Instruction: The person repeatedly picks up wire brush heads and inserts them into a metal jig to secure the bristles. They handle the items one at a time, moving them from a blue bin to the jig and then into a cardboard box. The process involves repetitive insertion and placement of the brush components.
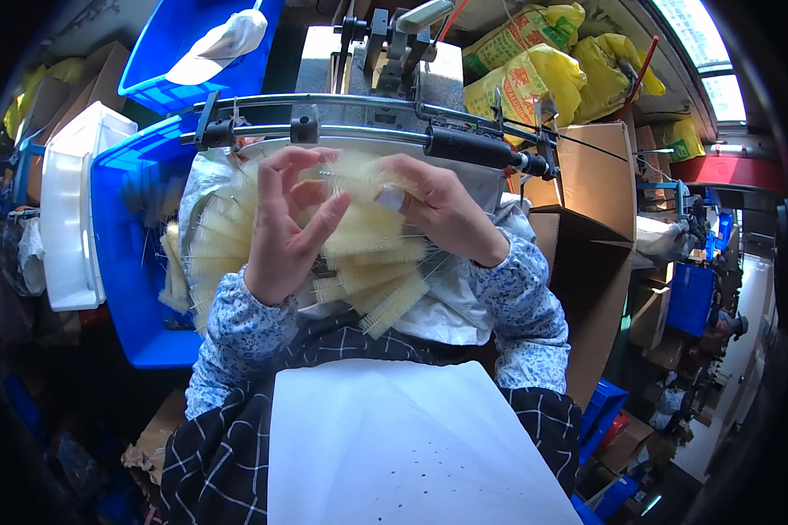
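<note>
My right hand [451, 208] pinches a pale yellow bristle brush [355, 175] between thumb and fingers, and a white wrap covers its thumb tip. The brush's other end points toward my left hand [282, 229]. There the thumb and fingers are spread apart around that end, and I see no grip on it. Below both hands lies a fanned pile of similar pale brushes [381, 271] with thin wire stems. The pile rests on a grey-white plastic sheet [460, 322] over my lap.
A metal machine rail [368, 136] with a black cylinder [468, 147] crosses just beyond my hands. Blue bins [140, 337] and a white bin [70, 210] stand at the left, with a white cap [223, 44] behind. Cardboard boxes [595, 184] and yellow sacks [530, 83] sit at the right.
</note>
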A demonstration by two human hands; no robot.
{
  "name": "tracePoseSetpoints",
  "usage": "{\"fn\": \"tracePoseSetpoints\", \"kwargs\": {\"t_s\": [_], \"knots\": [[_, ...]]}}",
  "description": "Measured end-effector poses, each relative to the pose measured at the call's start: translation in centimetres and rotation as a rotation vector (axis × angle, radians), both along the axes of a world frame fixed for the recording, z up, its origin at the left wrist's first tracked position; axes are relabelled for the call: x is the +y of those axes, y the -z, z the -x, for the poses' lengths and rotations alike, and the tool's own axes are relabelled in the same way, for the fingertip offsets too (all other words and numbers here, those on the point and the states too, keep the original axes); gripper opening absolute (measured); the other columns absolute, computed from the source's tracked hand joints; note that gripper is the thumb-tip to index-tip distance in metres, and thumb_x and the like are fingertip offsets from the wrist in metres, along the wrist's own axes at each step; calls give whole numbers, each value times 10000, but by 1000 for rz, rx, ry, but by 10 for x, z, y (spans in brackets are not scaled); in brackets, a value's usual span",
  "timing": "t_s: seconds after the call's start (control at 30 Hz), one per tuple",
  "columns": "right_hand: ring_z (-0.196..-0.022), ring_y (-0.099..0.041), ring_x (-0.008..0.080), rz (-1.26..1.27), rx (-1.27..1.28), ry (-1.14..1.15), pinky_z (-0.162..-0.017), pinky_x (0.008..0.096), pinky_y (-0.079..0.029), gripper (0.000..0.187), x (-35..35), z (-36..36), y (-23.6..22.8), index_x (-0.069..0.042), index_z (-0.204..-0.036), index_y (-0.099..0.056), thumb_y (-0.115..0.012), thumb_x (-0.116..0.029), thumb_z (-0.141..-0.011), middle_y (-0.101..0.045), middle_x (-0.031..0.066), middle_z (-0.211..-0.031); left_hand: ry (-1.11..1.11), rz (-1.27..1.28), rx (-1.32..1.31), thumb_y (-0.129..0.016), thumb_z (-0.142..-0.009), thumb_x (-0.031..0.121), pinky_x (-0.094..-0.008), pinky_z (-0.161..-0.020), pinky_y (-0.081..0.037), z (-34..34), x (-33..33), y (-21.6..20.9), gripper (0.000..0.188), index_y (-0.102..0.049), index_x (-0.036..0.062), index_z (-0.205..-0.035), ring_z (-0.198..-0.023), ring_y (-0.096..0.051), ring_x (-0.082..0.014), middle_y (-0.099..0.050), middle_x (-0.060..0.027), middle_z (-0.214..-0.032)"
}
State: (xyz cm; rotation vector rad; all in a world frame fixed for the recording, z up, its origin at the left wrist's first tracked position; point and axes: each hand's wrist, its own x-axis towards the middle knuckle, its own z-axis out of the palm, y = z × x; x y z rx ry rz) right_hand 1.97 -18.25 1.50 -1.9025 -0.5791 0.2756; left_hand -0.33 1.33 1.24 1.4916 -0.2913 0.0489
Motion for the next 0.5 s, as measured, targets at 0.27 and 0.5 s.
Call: {"fn": "tracePoseSetpoints", "kwargs": {"t_s": [0.27,0.5], "knots": [[-808,-517,275,874,-606,683,-730,395,-405,314,-76,-110,76,-184,-1033,-577,-547,-104,-731,-580,61,-845,-245,-998,-2,-609,-796,294,-366,-821,-410,-25,96,48,545,-358,23,-1198,-1007,-493,-280,-469,-189,-1144],[-816,-512,244,914,-611,660,-723,374,-402,288,-77,-120,79,-214,-1017,-611,-542,-168,-741,-590,38,-846,-139,-1023,12,-658,-735,214,-373,-769,-421,-28,90,54,414,-468,37,-1058,-871,-555,-302,-566,-148,-979]]}}
